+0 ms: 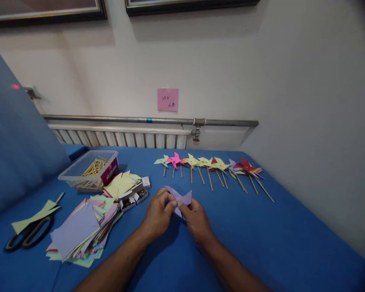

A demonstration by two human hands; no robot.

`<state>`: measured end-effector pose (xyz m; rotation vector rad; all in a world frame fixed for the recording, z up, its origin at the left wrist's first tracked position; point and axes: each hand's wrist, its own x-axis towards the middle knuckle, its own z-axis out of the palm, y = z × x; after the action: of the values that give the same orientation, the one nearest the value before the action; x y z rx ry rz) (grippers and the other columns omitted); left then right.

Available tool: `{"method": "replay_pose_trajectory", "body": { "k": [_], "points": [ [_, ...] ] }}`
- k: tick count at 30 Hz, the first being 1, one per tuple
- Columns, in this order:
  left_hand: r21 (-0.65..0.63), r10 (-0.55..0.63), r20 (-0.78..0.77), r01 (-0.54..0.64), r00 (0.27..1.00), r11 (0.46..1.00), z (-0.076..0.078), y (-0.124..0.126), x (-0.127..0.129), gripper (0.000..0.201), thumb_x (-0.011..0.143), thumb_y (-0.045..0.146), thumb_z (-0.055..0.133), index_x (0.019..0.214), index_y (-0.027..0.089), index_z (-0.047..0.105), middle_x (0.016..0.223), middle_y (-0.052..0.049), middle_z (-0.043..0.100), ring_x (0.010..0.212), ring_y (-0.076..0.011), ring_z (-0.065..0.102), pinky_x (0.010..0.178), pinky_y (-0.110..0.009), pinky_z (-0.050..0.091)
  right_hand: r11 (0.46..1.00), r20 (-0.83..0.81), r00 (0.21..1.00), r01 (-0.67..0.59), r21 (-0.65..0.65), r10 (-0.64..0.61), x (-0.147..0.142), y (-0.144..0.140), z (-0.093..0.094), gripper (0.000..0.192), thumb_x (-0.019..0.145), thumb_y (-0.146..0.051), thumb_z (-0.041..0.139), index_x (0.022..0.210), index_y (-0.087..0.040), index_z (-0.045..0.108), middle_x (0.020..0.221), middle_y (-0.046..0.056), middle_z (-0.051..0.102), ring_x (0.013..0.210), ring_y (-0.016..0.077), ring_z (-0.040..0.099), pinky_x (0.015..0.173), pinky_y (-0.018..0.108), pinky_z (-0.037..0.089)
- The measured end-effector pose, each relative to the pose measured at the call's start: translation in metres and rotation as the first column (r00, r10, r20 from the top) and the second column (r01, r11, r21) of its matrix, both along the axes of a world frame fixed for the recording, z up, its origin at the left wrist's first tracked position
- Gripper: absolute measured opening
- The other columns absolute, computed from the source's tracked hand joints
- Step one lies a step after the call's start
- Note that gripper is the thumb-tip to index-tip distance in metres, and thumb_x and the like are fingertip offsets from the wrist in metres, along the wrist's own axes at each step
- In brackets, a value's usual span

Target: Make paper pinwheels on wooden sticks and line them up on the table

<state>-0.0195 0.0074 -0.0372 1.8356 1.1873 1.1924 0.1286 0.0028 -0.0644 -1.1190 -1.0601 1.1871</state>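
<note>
My left hand and my right hand meet over the blue table, both pinching a lilac paper pinwheel shape at its middle. Its folded points stick up and out above my fingers. No stick is visible on it. A row of finished paper pinwheels on wooden sticks lies just beyond my hands, in green, pink, yellow, red and lilac.
A pile of coloured paper squares lies left of my hands, with small boxes of pins and a clear tub of wooden sticks behind it. Black scissors lie at the far left under a green paper scrap. A radiator and pipe run along the wall.
</note>
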Motion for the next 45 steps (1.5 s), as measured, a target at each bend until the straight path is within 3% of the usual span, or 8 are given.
{"method": "replay_pose_trajectory", "body": {
  "k": [6,28,45],
  "points": [
    [-0.001,0.003,0.012,-0.003,1.0,1.0,0.0,-0.0005,0.0007,0.016,0.091,0.022,0.056,0.075,0.022,0.055,0.1,-0.006,0.066,0.101,-0.0231,0.063,0.094,-0.037,0.046,0.999,-0.021,1.0,-0.01,-0.03,0.01,0.0001,-0.0001,0.0001,0.029,0.074,-0.044,0.081,0.09,-0.019,0.079,0.077,0.002,0.073,0.069,0.0195,0.059,0.065,0.029,0.046],
    [0.003,0.02,0.028,-0.02,0.999,1.0,0.0015,-0.0016,0.0025,0.017,0.09,0.022,0.056,0.074,0.022,0.055,0.088,-0.003,0.06,0.089,-0.0213,0.059,0.083,-0.033,0.044,0.999,-0.1,0.994,-0.051,-0.017,0.049,0.0015,0.0003,-0.0027,0.026,0.076,-0.042,0.081,0.09,-0.021,0.079,0.077,0.001,0.073,0.069,0.0195,0.061,0.068,0.029,0.047],
    [-0.089,0.058,-0.014,-0.059,0.998,0.994,0.0057,-0.001,0.0007,0.015,0.088,0.019,0.057,0.073,0.021,0.059,0.08,0.0,0.062,0.078,-0.0174,0.058,0.076,-0.029,0.042,0.997,-0.085,0.994,-0.071,0.014,0.072,0.0028,0.0059,-0.0032,0.032,0.07,-0.041,0.087,0.094,-0.021,0.081,0.082,0.003,0.078,0.074,0.0219,0.067,0.07,0.031,0.052]
  ]
}}
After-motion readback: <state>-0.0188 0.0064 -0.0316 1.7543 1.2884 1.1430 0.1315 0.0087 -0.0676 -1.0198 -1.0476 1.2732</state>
